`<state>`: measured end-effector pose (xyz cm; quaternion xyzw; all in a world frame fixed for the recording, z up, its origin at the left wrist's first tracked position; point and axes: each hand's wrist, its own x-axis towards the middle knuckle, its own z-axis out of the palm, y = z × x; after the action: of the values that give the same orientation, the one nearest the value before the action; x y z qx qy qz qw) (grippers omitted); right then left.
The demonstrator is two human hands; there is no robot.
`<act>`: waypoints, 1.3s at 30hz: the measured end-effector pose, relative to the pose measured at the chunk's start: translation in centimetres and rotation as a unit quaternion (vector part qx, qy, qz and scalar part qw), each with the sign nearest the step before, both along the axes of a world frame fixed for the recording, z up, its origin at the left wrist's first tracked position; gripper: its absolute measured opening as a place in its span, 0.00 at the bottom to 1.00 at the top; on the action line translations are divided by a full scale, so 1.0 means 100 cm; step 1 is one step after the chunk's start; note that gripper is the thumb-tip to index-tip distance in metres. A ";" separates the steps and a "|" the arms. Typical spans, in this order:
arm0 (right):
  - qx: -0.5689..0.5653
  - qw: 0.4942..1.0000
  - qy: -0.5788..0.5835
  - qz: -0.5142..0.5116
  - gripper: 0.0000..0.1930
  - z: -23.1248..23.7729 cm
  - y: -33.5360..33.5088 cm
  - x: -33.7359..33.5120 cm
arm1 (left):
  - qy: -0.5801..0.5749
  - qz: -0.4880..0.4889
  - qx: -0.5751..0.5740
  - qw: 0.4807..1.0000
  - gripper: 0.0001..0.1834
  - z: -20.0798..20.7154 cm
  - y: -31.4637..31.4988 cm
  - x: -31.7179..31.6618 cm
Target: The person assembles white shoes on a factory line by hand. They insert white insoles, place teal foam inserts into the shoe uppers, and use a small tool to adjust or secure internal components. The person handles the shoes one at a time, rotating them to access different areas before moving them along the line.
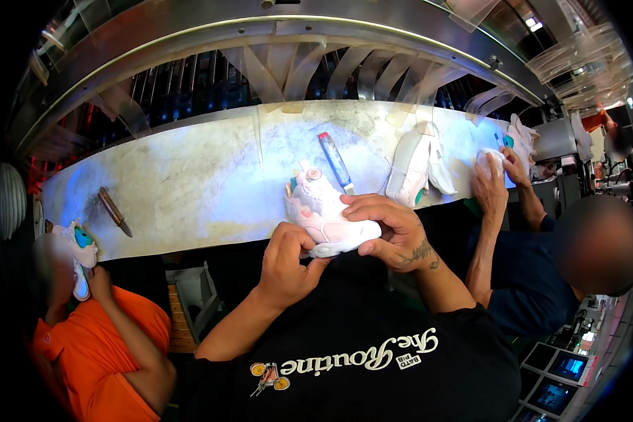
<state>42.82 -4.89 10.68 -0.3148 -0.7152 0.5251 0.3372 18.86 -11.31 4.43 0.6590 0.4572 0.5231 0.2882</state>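
Note:
A white and pale pink sneaker [328,216] is held between my two hands just over the near edge of the workbench. My left hand [286,261] pinches the sole edge at the shoe's lower left with curled fingers. Across the toe end, my right hand [394,232] grips from the right, fingers on top and thumb at the sole. The shoe's upper stands tilted away from me, with a round dial-like piece on it. Just beyond the shoe lies a utility knife [337,163] with a blue body and red end, touched by neither hand.
More pale shoes [420,165] rest on the bench [211,162] to the right. A brown-handled knife [113,211] lies at the left. Co-workers sit on both sides, each handling a shoe. Clear plastic strips [373,74] hang over rollers along the far edge.

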 end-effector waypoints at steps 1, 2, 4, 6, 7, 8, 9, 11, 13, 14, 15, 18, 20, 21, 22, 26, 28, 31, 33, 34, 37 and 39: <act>0.001 1.000 0.003 0.001 0.27 0.000 0.000 0.000 | -0.004 0.003 0.007 1.000 0.25 -0.004 0.001 0.000; 0.002 1.000 0.007 0.002 0.27 -0.001 0.000 0.000 | -0.009 0.005 0.003 1.000 0.25 -0.008 0.002 0.000; 0.010 1.000 -0.003 0.001 0.27 -0.001 -0.001 0.001 | -0.017 0.010 -0.002 1.000 0.24 -0.015 0.005 -0.001; 0.055 0.998 -0.041 -0.004 0.27 0.005 -0.001 -0.002 | -0.015 0.006 0.006 1.000 0.25 -0.015 0.005 -0.001; 0.095 0.993 -0.071 -0.007 0.27 0.015 0.000 -0.009 | -0.012 0.005 0.010 1.000 0.26 -0.015 0.004 0.000; 0.134 0.986 -0.101 -0.011 0.27 0.020 -0.001 -0.014 | -0.002 0.012 0.006 1.000 0.26 -0.015 0.004 0.001; 0.141 0.983 -0.113 -0.030 0.26 0.018 -0.001 -0.017 | 0.007 0.019 0.002 1.000 0.26 -0.015 0.006 0.003; 0.158 0.976 -0.138 -0.066 0.25 0.016 0.001 -0.021 | -0.001 0.031 -0.007 0.999 0.26 -0.010 0.006 0.007; 0.159 0.976 -0.136 -0.069 0.24 0.019 -0.002 -0.020 | -0.034 0.045 -0.023 0.998 0.27 -0.001 -0.004 0.011; 0.137 0.978 -0.141 -0.066 0.23 0.019 -0.003 -0.018 | -0.031 0.047 -0.020 0.998 0.27 0.001 -0.007 0.012; 0.116 0.981 -0.146 -0.062 0.23 0.019 -0.002 -0.017 | -0.016 0.044 -0.011 0.999 0.27 0.002 -0.004 0.011; 0.080 0.984 -0.142 -0.073 0.21 0.017 0.003 -0.015 | 0.002 0.029 -0.021 0.999 0.26 0.002 -0.003 0.007; 0.064 0.987 -0.132 -0.063 0.21 0.017 0.008 -0.014 | -0.030 0.008 -0.060 0.998 0.26 0.004 -0.006 0.008; 0.067 0.987 -0.133 -0.058 0.21 0.016 0.009 -0.013 | -0.026 0.013 -0.051 0.998 0.26 0.003 -0.005 0.008; 0.071 0.987 -0.133 -0.054 0.21 0.016 0.010 -0.013 | -0.022 0.019 -0.040 0.999 0.25 0.002 -0.003 0.008; 0.070 0.987 -0.135 -0.044 0.21 0.015 0.013 -0.011 | -0.014 0.014 -0.020 1.000 0.25 0.001 0.004 0.007; 0.088 0.987 -0.134 -0.029 0.21 0.015 0.013 -0.011 | -0.004 0.013 -0.016 1.000 0.25 0.002 0.004 0.006; 0.100 0.986 -0.135 -0.022 0.21 0.018 0.010 -0.013 | 0.008 0.014 0.012 1.000 0.25 0.004 0.010 0.003; 0.105 0.984 -0.139 -0.020 0.21 0.020 0.009 -0.013 | 0.018 0.000 0.020 1.000 0.26 0.004 0.014 -0.002; 0.109 0.984 -0.142 -0.017 0.21 0.020 0.009 -0.013 | 0.026 -0.015 0.015 0.999 0.26 0.003 0.015 -0.006; 0.117 0.983 -0.144 -0.002 0.22 0.019 0.009 -0.010 | 0.107 -0.018 0.062 0.992 0.32 0.011 0.031 -0.016; 0.117 0.983 -0.143 0.018 0.23 0.018 0.010 -0.006 | 0.132 -0.046 0.076 0.987 0.39 0.009 0.044 -0.017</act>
<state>42.20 -3.85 12.51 -0.3317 -0.8183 0.3931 0.2565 17.15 -6.95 5.30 0.7626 0.4193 0.4509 0.1983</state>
